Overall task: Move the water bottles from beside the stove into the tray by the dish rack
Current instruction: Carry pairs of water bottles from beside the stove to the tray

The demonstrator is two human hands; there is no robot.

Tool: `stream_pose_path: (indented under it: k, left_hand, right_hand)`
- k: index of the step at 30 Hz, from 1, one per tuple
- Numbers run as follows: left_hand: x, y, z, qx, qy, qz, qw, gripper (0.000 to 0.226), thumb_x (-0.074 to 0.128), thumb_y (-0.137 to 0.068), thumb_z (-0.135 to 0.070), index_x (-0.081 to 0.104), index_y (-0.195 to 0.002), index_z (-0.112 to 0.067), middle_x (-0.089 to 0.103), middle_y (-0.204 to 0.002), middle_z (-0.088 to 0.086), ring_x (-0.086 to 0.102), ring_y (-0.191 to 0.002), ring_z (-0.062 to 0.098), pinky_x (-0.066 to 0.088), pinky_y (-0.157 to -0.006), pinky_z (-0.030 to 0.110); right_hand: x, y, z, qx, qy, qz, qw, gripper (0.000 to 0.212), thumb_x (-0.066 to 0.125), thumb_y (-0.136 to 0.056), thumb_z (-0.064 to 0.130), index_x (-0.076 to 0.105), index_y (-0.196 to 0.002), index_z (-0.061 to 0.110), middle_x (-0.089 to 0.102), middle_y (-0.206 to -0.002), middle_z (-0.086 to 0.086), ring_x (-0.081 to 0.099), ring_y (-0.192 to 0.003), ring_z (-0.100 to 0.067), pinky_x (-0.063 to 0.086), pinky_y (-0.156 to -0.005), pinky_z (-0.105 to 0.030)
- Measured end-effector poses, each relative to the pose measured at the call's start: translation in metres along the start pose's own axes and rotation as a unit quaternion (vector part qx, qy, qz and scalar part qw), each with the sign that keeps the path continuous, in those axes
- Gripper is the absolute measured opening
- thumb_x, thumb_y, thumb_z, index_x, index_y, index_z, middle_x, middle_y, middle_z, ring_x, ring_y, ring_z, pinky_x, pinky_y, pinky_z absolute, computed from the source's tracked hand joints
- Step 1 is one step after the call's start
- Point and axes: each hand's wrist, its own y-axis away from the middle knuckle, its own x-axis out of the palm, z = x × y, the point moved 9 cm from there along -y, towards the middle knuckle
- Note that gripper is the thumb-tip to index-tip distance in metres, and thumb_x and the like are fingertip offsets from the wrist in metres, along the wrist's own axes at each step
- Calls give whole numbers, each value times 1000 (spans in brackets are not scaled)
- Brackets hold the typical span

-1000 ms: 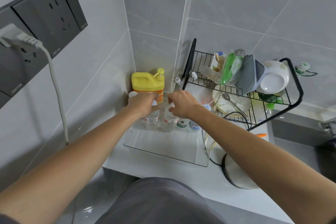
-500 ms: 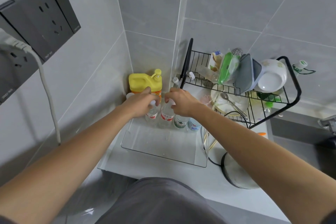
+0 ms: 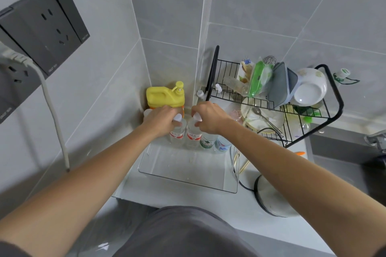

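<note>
In the tiled corner, at the far end of the tray: two hands down on two bottle tops.
Left grip: left hand (image 3: 161, 120) clenched round the neck of the left red-label bottle (image 3: 177, 133), white cap showing between the fingers.
Right grip: right hand (image 3: 211, 118) pinching the top of the right red-label bottle (image 3: 193, 136), cap peeking out under the fingertips.
Bottles held: upright, side by side, touching or nearly so, standing at the far wall of the clear tray (image 3: 183, 179).
Right of the right grip: green-label bottle (image 3: 207, 142), then blue-label bottle (image 3: 223, 144), upright in the same row, partly hidden under the wrist.
Below both grips: bare tray floor, on the pale table (image 3: 240, 221).
Just behind the left grip: yellow pump jug (image 3: 165, 95), against the corner wall.
Behind and right of the right grip: black wire dish rack (image 3: 292, 110), loaded with white bowl (image 3: 311, 87), plate, spoon and a green packet.
Far left of the left grip: dark wall socket (image 3: 46, 27), white cable hanging down.
</note>
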Motion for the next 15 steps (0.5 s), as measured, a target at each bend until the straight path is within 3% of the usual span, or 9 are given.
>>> stream_pose_path:
  k: [3, 11, 15]
  left_hand:
    - [1, -3, -5, -5, 17, 10, 1000, 28, 75, -98, -35, 68, -113, -12, 73, -102, 17, 69, -97, 42, 56, -78, 49]
    - [1, -4, 1, 2, 39, 13, 999, 20, 74, -94, -18, 68, -113, -13, 72, -97, 11, 68, -93, 38, 56, -74, 48]
    - [1, -6, -1, 6, 38, -4, 999, 21, 77, -95, -22, 68, -111, -12, 73, -98, 14, 69, -93, 40, 56, -74, 49]
  right_hand:
    - [-2, 1, -1, -3, 5, -5, 1000, 33, 81, -85, 18, 67, -116, 18, 67, -116, -8, 64, -103, -34, 44, -78, -35]
    - [12, 5, 3, 2, 10, -6, 1000, 33, 78, -88, 19, 62, -117, 16, 61, -117, -9, 64, -98, -37, 42, -77, -36]
    - [7, 3, 0, 5, 24, -12, 1000, 34, 79, -87, 20, 63, -117, 15, 63, -115, -9, 65, -97, -37, 43, -73, -36]
